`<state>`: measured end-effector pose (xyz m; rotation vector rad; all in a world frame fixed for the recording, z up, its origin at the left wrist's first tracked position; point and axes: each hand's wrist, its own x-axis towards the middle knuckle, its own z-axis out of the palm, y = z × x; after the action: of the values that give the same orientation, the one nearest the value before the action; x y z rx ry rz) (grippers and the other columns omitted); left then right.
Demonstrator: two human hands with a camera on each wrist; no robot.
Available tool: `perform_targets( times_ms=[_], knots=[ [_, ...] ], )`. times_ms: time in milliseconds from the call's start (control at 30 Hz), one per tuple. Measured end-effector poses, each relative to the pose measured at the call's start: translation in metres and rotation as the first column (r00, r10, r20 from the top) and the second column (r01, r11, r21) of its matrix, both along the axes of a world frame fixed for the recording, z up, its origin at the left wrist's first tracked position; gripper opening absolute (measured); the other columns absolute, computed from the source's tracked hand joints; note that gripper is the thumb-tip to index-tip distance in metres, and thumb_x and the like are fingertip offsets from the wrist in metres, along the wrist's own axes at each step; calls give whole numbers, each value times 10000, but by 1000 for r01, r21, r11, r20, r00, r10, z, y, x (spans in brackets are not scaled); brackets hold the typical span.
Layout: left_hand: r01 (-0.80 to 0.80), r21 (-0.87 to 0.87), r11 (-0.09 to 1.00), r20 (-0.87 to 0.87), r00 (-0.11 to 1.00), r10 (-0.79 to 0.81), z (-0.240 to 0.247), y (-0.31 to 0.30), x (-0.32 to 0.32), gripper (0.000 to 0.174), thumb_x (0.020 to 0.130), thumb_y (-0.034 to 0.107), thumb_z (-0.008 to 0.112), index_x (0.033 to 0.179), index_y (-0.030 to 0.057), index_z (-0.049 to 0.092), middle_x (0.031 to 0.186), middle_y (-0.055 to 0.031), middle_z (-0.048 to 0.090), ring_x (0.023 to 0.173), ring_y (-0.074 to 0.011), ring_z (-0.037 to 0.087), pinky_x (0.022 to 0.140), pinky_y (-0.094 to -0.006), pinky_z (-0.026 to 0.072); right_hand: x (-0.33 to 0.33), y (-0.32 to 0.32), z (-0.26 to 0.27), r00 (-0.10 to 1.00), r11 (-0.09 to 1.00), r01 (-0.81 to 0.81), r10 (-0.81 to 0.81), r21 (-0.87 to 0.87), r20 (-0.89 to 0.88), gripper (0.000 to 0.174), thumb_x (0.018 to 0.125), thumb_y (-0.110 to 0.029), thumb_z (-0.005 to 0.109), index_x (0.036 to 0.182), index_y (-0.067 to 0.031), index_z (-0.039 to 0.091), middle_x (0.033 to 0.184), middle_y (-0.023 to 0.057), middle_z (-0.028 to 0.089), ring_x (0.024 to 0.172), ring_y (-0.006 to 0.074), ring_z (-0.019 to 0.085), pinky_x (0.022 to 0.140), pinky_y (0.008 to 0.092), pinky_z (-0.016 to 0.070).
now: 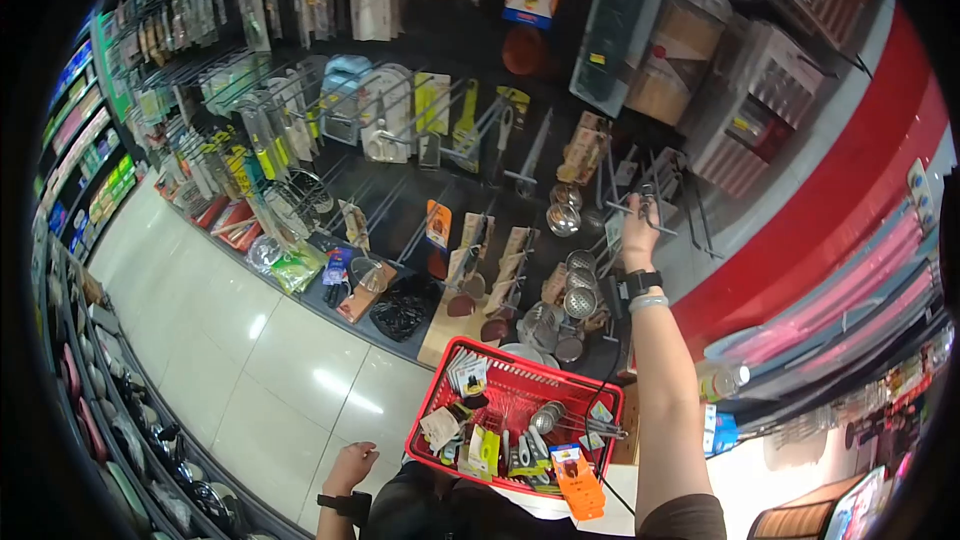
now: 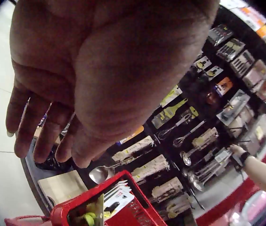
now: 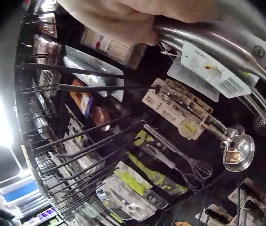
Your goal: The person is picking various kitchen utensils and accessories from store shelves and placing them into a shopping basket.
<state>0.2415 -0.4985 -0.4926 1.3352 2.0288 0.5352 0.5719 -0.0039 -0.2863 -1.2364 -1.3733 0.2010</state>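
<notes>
My right hand reaches to the wall rack and grips the steel handles of several hanging slotted ladles. White tags dangle from these handles, and one perforated bowl shows at the right edge of the right wrist view. Beside them hang shiny solid ladles on brown cards. Low at my side, my left hand hangs with loosely bent fingers and holds nothing; its palm fills the upper left wrist view. Below the rack is a red basket with packaged kitchen tools and metal utensils inside.
Metal hooks stick out from the rack around my right hand. Whisks, green-handled tools and carded goods hang to the left. A wooden board lies on the bottom shelf behind the basket. A red panel borders the rack on the right.
</notes>
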Motion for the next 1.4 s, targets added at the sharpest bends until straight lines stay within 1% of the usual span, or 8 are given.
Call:
perform_targets(
  times_ms=[33,167,200,267,600,1033,1200,1400],
  knots=[
    [16,-2,1000,-2,1000,-16,-1,2,0,238,791,210,595,930,21,639,859,-184,639,809,-335,613,720,-396,490,-4,-15,6,1000,1000,18,-18,-8,-15,290,885,-245,537,976,25,590,828,183,633,760,295,608,687,356,459],
    [100,43,994,-5,995,-99,-2,13,0,240,797,205,592,942,19,635,848,-187,639,797,-337,617,715,-394,492,-5,-57,24,999,999,-29,28,-39,-19,281,870,-247,568,935,25,581,785,174,631,740,285,611,684,377,462],
    [125,44,991,-18,992,-124,-1,15,0,237,800,199,590,945,17,634,846,-187,639,792,-335,619,716,-393,493,-3,-68,31,989,962,-84,48,-261,-141,276,870,-244,565,916,27,583,794,165,642,756,268,625,697,372,467],
    [139,69,988,-3,990,-139,7,21,2,235,802,190,588,952,14,632,846,-188,639,790,-335,619,716,-391,495,3,-74,27,999,977,-24,32,-211,38,258,873,-236,558,905,18,590,798,156,650,765,237,632,702,353,469],
    [163,0,987,60,985,-162,7,29,4,251,821,177,591,1015,21,623,929,-174,642,812,-290,630,726,-344,496,20,-151,18,843,892,-413,298,-182,-448,178,915,-178,516,968,-11,552,832,28,622,756,80,535,693,229,417],
    [171,-48,984,44,985,-169,10,29,-4,256,812,178,599,1014,22,623,923,-167,646,809,-288,630,721,-340,496,72,-210,-184,641,883,135,-425,-450,-640,236,923,-218,490,988,2,547,917,85,617,807,169,579,741,286,439],
    [155,-47,987,38,987,-153,18,26,-4,255,814,185,597,1012,25,624,914,-166,646,803,-287,629,721,-343,496,71,-226,-225,710,868,112,-411,-485,-572,279,925,-247,483,1034,5,536,971,85,618,875,180,580,775,306,440],
    [136,-52,989,22,991,-135,18,14,-11,257,813,191,598,1010,29,627,892,-176,644,778,-293,630,714,-347,498,73,-236,-282,576,888,56,-402,-457,-712,255,922,-250,497,1041,-29,541,1014,67,601,920,158,561,822,294,424]
  ],
)
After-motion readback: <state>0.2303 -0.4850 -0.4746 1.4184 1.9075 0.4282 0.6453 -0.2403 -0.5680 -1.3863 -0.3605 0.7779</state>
